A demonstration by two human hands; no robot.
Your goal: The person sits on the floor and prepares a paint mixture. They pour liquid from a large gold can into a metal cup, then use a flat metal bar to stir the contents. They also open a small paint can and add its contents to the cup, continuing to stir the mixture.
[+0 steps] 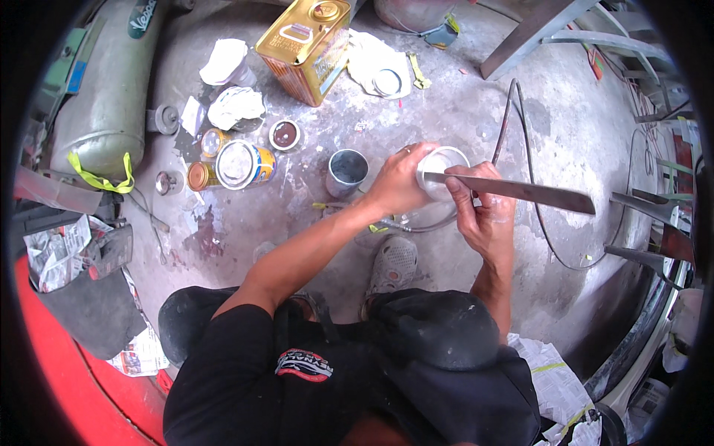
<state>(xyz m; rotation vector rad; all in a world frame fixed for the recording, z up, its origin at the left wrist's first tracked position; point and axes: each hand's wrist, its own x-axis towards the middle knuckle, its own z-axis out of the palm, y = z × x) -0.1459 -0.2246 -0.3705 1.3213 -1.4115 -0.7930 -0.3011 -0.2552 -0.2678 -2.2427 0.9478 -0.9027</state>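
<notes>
My left hand [404,177] is wrapped round a white cup [446,156] and holds it off to the right of my feet. In my right hand [485,215] is a long flat metal strip [547,195], gripped between thumb and fingers. One end of the strip reaches over the cup's mouth; the wider end sticks out to the right. How deep it goes into the cup I cannot tell. Left of my left hand, a grey cup [347,169] with a dark inside stands on the floor.
A paint can [256,165], small jars [199,177] and a cup of dark brown stuff [285,134] stand to the left. Behind them is a gold square tin [305,56]. A black hose [524,141] loops on the right, near metal frames [532,33]. A grey tank [111,97] lies far left.
</notes>
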